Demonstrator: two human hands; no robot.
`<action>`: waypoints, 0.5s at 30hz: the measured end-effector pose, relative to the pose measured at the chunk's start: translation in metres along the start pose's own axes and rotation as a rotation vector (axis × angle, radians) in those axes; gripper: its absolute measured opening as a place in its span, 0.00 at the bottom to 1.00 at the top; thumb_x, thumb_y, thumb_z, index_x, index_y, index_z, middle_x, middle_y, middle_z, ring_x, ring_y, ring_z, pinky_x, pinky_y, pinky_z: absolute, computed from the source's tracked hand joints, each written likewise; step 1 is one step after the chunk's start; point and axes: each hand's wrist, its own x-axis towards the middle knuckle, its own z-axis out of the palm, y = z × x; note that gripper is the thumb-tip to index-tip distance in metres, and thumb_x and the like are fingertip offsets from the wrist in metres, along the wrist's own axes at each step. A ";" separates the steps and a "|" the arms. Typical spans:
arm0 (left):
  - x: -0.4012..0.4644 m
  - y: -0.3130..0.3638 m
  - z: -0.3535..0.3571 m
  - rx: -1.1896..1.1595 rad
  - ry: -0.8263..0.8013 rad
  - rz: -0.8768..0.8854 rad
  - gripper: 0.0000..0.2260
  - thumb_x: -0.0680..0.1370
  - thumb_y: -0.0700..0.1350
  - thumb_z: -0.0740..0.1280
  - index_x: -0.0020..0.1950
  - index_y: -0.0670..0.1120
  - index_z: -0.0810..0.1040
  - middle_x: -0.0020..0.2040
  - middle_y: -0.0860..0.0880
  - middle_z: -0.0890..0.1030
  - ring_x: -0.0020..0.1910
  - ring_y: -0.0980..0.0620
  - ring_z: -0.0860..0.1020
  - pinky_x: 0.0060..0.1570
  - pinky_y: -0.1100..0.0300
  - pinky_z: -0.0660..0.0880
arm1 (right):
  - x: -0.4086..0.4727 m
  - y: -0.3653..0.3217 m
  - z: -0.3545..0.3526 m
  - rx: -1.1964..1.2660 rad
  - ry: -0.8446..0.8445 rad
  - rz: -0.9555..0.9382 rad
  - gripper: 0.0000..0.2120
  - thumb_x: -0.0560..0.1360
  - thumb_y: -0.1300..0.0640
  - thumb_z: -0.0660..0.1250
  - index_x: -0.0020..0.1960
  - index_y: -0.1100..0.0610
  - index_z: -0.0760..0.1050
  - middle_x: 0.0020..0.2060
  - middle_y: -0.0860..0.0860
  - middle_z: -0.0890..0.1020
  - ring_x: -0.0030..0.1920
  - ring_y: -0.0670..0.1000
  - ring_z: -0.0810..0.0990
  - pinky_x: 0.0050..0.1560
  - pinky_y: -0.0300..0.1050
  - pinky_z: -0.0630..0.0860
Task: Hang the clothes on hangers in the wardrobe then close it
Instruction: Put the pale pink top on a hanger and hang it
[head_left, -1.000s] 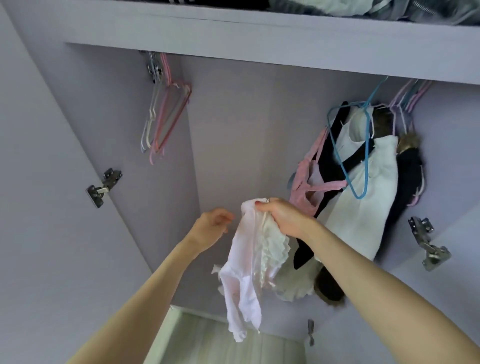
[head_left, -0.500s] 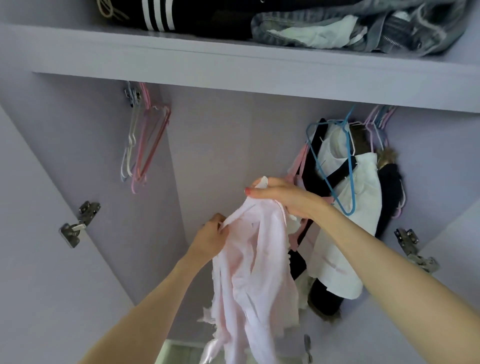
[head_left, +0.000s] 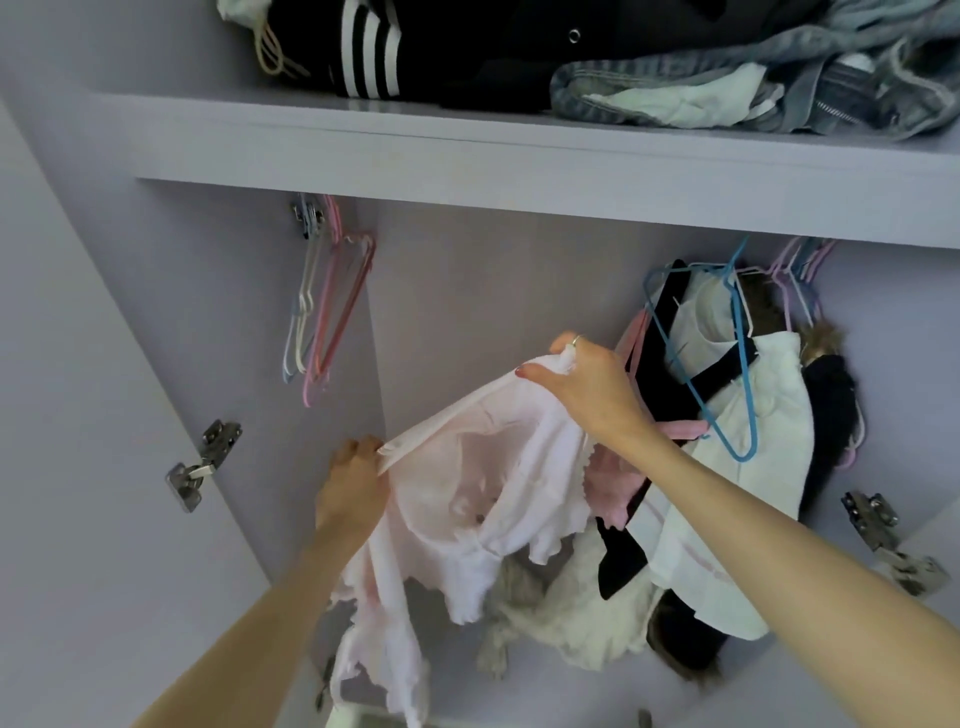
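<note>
Both hands, left hand (head_left: 353, 483) and right hand (head_left: 587, 384), pinch the pale pink ruffled cotton top (head_left: 488, 499) spread open by its edge; next step, judged: fetch an empty pink wire hanger (head_left: 337, 317).

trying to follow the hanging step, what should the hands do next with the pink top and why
Probably free one hand to fetch an empty hanger from the left cluster: both the left hand and right hand grip the pale pink top spread open, and it has no hanger in it yet.
</note>
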 end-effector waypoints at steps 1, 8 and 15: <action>0.003 -0.006 -0.004 -0.025 0.017 -0.023 0.11 0.76 0.34 0.58 0.57 0.38 0.73 0.54 0.37 0.74 0.53 0.35 0.74 0.50 0.45 0.72 | 0.004 0.004 -0.001 0.090 0.019 0.040 0.18 0.70 0.45 0.71 0.51 0.56 0.73 0.37 0.46 0.75 0.46 0.53 0.75 0.49 0.48 0.72; 0.016 -0.007 -0.032 -0.279 0.005 -0.076 0.06 0.78 0.42 0.59 0.49 0.40 0.70 0.45 0.39 0.77 0.46 0.41 0.76 0.42 0.57 0.64 | 0.006 0.018 0.009 -0.396 -0.256 -0.070 0.29 0.68 0.37 0.69 0.59 0.56 0.70 0.49 0.50 0.79 0.51 0.55 0.77 0.44 0.44 0.67; 0.019 0.001 -0.048 -0.236 -0.361 -0.023 0.22 0.69 0.53 0.74 0.54 0.48 0.66 0.43 0.53 0.74 0.42 0.51 0.73 0.33 0.61 0.68 | 0.018 0.039 0.022 -0.787 -0.113 -0.080 0.18 0.78 0.43 0.58 0.58 0.55 0.76 0.49 0.53 0.83 0.53 0.56 0.80 0.52 0.47 0.71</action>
